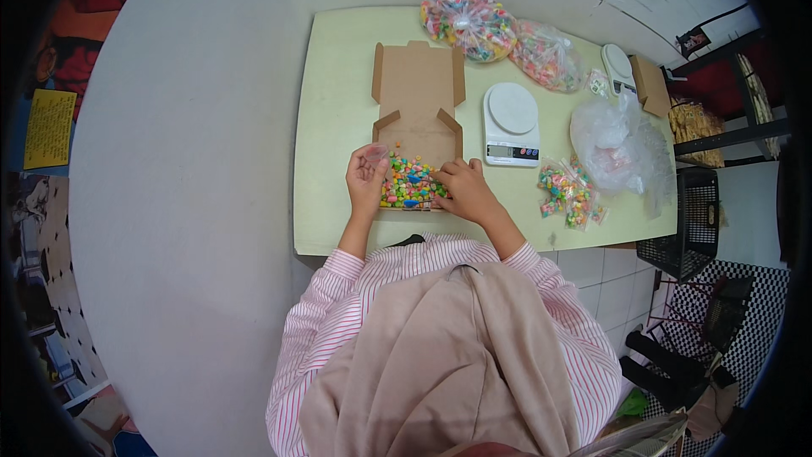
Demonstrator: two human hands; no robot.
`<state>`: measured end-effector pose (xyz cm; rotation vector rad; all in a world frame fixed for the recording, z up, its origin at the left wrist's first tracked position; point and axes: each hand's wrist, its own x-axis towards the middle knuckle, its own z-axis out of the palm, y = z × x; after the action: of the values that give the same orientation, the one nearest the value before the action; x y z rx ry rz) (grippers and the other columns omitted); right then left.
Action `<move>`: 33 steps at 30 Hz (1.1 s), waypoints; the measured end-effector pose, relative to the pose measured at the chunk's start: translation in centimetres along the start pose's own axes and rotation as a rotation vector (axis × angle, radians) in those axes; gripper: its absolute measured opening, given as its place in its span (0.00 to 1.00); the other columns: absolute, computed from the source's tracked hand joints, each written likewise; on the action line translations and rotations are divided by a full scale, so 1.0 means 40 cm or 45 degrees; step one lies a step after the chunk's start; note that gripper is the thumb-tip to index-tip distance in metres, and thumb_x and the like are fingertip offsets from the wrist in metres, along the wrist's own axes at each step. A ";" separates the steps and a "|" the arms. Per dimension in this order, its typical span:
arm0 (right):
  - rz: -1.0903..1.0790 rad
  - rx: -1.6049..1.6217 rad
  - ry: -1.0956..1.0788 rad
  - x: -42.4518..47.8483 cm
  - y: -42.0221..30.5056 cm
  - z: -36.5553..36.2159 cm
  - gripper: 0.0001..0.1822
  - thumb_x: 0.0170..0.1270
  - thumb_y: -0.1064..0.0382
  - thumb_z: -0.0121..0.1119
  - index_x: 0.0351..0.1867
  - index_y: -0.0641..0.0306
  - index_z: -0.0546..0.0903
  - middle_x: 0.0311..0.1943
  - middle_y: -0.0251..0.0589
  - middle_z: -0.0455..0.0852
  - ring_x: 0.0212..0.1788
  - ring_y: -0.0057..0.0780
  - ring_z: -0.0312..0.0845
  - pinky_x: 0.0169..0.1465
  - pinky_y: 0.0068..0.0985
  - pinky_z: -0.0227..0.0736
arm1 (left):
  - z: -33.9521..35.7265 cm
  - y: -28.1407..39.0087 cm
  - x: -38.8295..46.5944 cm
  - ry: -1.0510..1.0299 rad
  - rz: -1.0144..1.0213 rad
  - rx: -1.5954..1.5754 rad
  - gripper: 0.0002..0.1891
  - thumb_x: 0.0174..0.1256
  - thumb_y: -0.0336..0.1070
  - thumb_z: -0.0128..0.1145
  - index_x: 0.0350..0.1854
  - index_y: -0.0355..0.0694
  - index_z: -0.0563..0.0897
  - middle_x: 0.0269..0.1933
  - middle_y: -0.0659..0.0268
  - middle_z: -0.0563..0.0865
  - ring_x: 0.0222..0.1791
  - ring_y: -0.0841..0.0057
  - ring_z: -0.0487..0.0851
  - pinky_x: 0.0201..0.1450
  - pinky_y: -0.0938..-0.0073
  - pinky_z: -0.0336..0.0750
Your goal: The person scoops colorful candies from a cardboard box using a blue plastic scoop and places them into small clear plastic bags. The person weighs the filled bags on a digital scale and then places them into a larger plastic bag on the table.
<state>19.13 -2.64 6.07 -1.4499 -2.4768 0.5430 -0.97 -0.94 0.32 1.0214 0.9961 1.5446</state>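
An open cardboard box (419, 79) lies before me with its lid folded back. Small multicoloured candy-like pieces (406, 189) fill its near part, and blue items (412, 203) lie among them, too small to name. At the box's left side, my left hand (365, 178) holds a small clear plastic bag (376, 152) between thumb and fingers. My right hand (468, 190) reaches over the box's right wall, its fingertips down in the pieces. Whether those fingers pinch anything is hidden.
Right of the box stands a white digital kitchen scale (512, 117). Filled small bags (564, 193) and a heap of clear plastic bags (606, 139) lie farther right. Large bags of coloured pieces (469, 25) sit at the back. A black plastic crate (688, 222) is beyond the table's right edge.
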 end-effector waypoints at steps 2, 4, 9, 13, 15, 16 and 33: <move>-0.003 0.008 -0.037 0.003 0.001 0.017 0.20 0.44 0.60 0.66 0.42 0.60 0.81 0.37 0.39 0.78 0.45 0.33 0.71 0.51 0.34 0.57 | -0.002 -0.007 -0.005 0.028 0.017 0.014 0.18 0.59 0.23 0.55 0.52 0.33 0.69 0.48 0.58 0.78 0.50 0.75 0.77 0.55 0.77 0.70; -0.010 0.040 -0.017 0.002 0.004 0.021 0.19 0.45 0.61 0.65 0.41 0.62 0.80 0.38 0.40 0.77 0.45 0.34 0.71 0.50 0.35 0.58 | 0.002 -0.001 -0.008 0.073 0.033 0.001 0.19 0.60 0.25 0.55 0.53 0.33 0.68 0.48 0.57 0.79 0.50 0.75 0.77 0.56 0.77 0.70; 0.128 0.238 0.094 0.026 0.044 -0.009 0.18 0.47 0.62 0.63 0.40 0.67 0.78 0.40 0.45 0.76 0.42 0.41 0.74 0.46 0.37 0.68 | -0.006 -0.007 -0.009 0.093 0.086 0.049 0.20 0.62 0.30 0.55 0.55 0.32 0.66 0.49 0.53 0.78 0.50 0.73 0.77 0.56 0.75 0.70; 0.091 0.008 0.077 0.069 0.061 -0.027 0.17 0.55 0.55 0.57 0.40 0.67 0.77 0.37 0.47 0.75 0.39 0.45 0.76 0.41 0.37 0.72 | -0.014 -0.014 -0.009 0.081 0.104 0.015 0.21 0.62 0.33 0.56 0.55 0.32 0.65 0.49 0.52 0.78 0.50 0.72 0.78 0.56 0.74 0.70; 0.064 -0.046 0.022 0.103 0.071 -0.024 0.21 0.55 0.50 0.56 0.37 0.68 0.78 0.36 0.47 0.76 0.36 0.44 0.77 0.39 0.37 0.73 | -0.015 -0.016 -0.009 0.109 0.094 -0.017 0.22 0.62 0.35 0.56 0.55 0.32 0.66 0.49 0.53 0.79 0.49 0.73 0.78 0.54 0.75 0.71; 0.053 -0.057 -0.012 0.121 0.076 -0.019 0.22 0.55 0.48 0.55 0.36 0.68 0.79 0.35 0.47 0.76 0.36 0.44 0.77 0.38 0.37 0.73 | -0.011 -0.015 -0.009 0.137 0.085 -0.040 0.22 0.63 0.37 0.56 0.55 0.33 0.66 0.48 0.53 0.79 0.47 0.74 0.78 0.53 0.76 0.71; -0.108 0.143 -0.301 0.243 0.101 0.023 0.23 0.58 0.43 0.51 0.37 0.62 0.82 0.37 0.43 0.78 0.41 0.42 0.77 0.44 0.36 0.71 | -0.014 -0.008 -0.021 0.212 0.121 -0.014 0.25 0.62 0.48 0.51 0.53 0.34 0.68 0.38 0.61 0.77 0.32 0.82 0.70 0.38 0.81 0.67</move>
<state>17.22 7.45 3.56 -1.2989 -2.6217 0.8665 -1.31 -1.76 -0.25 0.9558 1.0649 1.7338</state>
